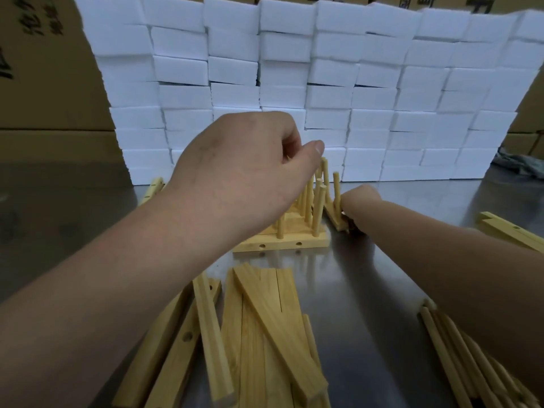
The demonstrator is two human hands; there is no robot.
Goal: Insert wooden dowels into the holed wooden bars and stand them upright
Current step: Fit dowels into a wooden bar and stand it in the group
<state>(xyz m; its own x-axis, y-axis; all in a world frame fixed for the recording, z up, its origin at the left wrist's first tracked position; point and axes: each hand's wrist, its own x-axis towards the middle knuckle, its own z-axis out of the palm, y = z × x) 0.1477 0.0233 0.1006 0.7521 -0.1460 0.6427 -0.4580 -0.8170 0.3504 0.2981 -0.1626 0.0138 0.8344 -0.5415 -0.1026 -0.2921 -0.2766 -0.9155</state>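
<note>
Steel table (368,275) | white foam blocks (294,83) behind | left hand (235,166) grip unclear | right hand (360,201) grip clasps tilted bar (334,217)

Pale, matt, smooth wooden bars (282,242) and dowels (319,207) on a glossy, reflective brushed-metal table (368,275); behind, matt white foam-like blocks (294,69) with finely rough faces and dull brown cardboard boxes (44,83).

2 hands, left hand (235,172) + right hand (360,201), abt 7 dowels (318,213) upright, abt 5 more loose lower right, abt 4 bars (282,242) w/ dowels, abt 10 loose, dozens of foam blocks (332,72), 1 table (368,275)
</note>
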